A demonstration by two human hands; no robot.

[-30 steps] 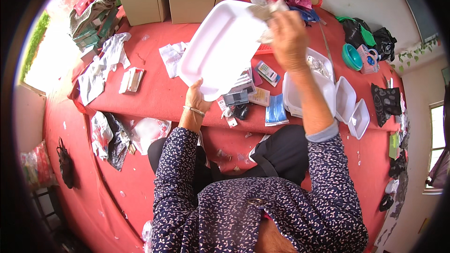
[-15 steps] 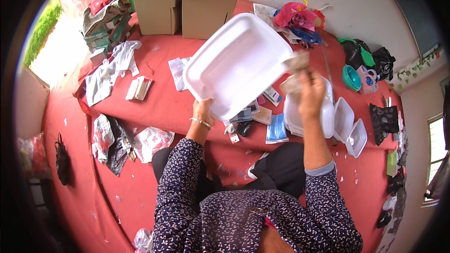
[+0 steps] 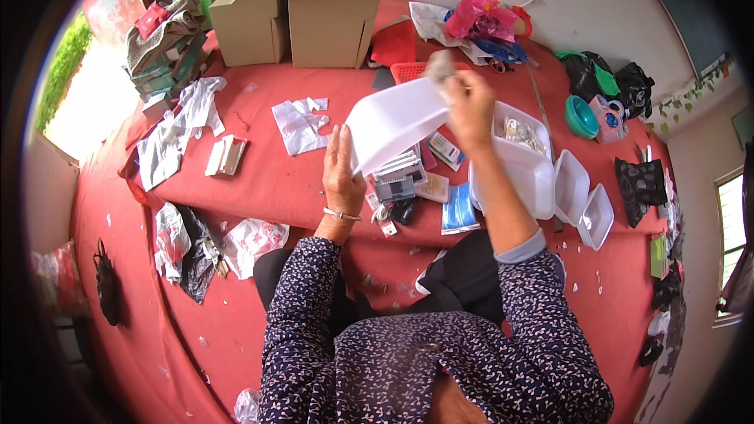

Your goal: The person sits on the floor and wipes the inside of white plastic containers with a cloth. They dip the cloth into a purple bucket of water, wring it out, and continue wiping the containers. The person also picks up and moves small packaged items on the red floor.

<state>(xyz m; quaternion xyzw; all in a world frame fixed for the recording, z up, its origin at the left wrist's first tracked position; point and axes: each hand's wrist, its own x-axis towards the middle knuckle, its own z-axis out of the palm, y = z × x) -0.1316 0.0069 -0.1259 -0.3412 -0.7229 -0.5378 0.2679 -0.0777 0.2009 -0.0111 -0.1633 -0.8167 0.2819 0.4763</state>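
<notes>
Holding a white foam tray (image 3: 390, 122) tilted above the red table (image 3: 267, 188), the left hand (image 3: 342, 169) is clamped on its near edge while the right hand (image 3: 470, 106) is pinching a greyish wad (image 3: 438, 67) at its far corner. Tilting further could be spilling anything inside onto the small packets (image 3: 408, 180) below.

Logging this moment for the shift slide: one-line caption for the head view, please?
Left hand steadies a white foam tray while right hand wipes it with a cloth above a cluttered red table.
</notes>
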